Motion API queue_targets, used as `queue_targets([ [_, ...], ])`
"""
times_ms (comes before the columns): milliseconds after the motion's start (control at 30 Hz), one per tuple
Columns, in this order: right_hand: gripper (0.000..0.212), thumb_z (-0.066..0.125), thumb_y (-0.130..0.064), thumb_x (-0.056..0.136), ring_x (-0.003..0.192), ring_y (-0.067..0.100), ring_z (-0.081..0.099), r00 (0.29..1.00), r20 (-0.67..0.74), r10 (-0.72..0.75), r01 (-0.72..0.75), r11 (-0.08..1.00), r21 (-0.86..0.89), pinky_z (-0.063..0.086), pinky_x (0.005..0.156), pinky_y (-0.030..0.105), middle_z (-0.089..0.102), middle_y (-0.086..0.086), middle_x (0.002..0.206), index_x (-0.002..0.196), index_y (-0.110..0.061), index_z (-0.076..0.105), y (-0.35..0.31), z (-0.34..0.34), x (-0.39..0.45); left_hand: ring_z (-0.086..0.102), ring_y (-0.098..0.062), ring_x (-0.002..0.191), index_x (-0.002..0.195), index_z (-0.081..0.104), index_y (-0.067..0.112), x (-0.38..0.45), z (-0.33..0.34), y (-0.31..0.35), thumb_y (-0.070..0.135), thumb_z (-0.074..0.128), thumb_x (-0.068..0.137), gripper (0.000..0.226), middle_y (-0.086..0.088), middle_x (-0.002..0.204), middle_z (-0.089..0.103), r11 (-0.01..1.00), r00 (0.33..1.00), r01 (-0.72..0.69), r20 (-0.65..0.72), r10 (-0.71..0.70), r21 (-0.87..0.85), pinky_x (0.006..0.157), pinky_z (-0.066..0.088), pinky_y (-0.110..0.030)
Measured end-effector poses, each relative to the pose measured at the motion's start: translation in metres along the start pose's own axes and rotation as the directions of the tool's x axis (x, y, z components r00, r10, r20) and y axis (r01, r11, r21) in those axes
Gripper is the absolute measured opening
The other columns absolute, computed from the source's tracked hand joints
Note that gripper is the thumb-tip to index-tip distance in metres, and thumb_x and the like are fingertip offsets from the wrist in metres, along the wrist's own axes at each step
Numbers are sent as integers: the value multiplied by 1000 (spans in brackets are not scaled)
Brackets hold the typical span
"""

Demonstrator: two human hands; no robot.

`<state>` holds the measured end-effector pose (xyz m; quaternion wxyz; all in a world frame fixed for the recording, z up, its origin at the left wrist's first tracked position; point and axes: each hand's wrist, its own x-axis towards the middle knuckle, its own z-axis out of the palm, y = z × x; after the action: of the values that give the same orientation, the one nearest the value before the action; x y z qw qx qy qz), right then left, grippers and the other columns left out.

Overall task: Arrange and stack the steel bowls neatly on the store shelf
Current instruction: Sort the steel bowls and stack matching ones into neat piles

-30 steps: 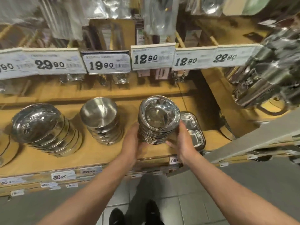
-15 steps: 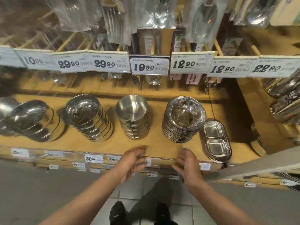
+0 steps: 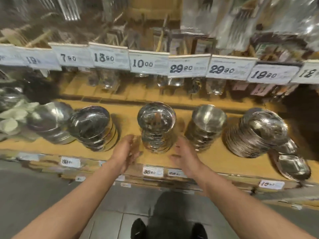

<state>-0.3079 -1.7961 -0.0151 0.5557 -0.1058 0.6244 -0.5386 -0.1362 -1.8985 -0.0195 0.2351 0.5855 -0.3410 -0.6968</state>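
Several stacks of steel bowls stand in a row on the wooden shelf (image 3: 215, 159). A tall middle stack (image 3: 156, 126) sits straight ahead of me. My left hand (image 3: 126, 151) is just left of its base and my right hand (image 3: 185, 153) just right of it. Both have straight fingers, hold nothing, and sit slightly apart from the stack. To the right stand a smaller bowl stack (image 3: 206, 125) and a wide leaning stack of flat dishes (image 3: 255, 135). Left of centre leans another stack (image 3: 94, 129), and beyond it one more stack (image 3: 51, 123). The picture is motion-blurred.
Rectangular divided steel trays (image 3: 291, 167) lie at the shelf's right end. Price tags (image 3: 188, 68) hang in a row above, with packaged cutlery (image 3: 241, 23) on hooks behind them. Pale lids (image 3: 12, 116) sit far left. Below are the grey floor and my black shoes (image 3: 138, 229).
My view has shifted left along the shelf. Both hands let go of the flat-dish stack, now at the right, drew back, and have come up on either side of the middle stack.
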Motion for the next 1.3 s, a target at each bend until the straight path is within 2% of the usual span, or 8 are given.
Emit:
queue_targets([
  [133,26,46,-42,105,93,-9,63,997,3,-76,74,983,166,51,87,37,71,-27,103,98,-52,68,0,29,10,63,-21,106,100,61,31,14,1,11,40,41,105,23,13,93,71,996,983,-32,184,16,85,100,52,-46],
  [267,25,41,-37,107,106,3,58,994,-92,-59,77,976,206,50,100,44,69,-16,111,114,-33,64,4,38,18,75,-15,80,109,66,29,24,5,11,38,39,105,30,10,87,79,992,963,-30,271,-3,121,71,59,-32],
  [433,27,39,-36,106,110,9,59,989,-139,-60,80,986,148,52,100,44,68,-12,111,110,-31,65,1,40,22,63,-14,76,106,68,28,38,6,14,39,40,104,30,5,87,79,992,948,-48,317,10,114,69,48,-32],
  [633,28,39,-38,106,106,7,62,982,-172,-80,104,986,131,54,96,43,74,-17,98,105,-37,67,8,36,27,74,-12,78,95,75,35,35,4,10,37,41,104,36,9,86,79,998,953,-20,303,-1,64,65,58,-28],
  [833,26,43,-31,104,107,21,61,981,-167,98,-87,994,71,55,82,39,62,7,119,114,-16,61,48,31,7,66,-38,114,119,61,25,11,-38,-9,28,43,105,23,-7,125,63,997,984,47,172,-56,56,70,61,-31],
  [967,29,45,-30,104,110,22,62,980,26,196,-194,979,-67,58,90,44,63,10,122,119,-11,60,57,51,-1,64,-29,106,123,65,13,0,-81,-14,12,43,104,29,-11,114,70,999,993,44,107,-45,15,69,63,-32],
  [1167,28,45,-31,105,114,20,61,966,196,170,-126,968,-215,57,96,44,61,7,127,125,-16,58,43,94,-2,69,-16,76,117,63,7,-12,-158,4,7,46,100,24,-6,89,72,997,992,3,-124,-13,-83,69,57,-32],
  [1300,37,47,-40,104,119,20,58,966,216,145,-100,974,-204,60,83,39,57,7,133,134,-19,51,37,127,6,62,-20,93,112,64,12,-2,-195,27,17,47,103,19,-8,109,60,981,981,-63,-194,26,-183,76,55,-35],
])
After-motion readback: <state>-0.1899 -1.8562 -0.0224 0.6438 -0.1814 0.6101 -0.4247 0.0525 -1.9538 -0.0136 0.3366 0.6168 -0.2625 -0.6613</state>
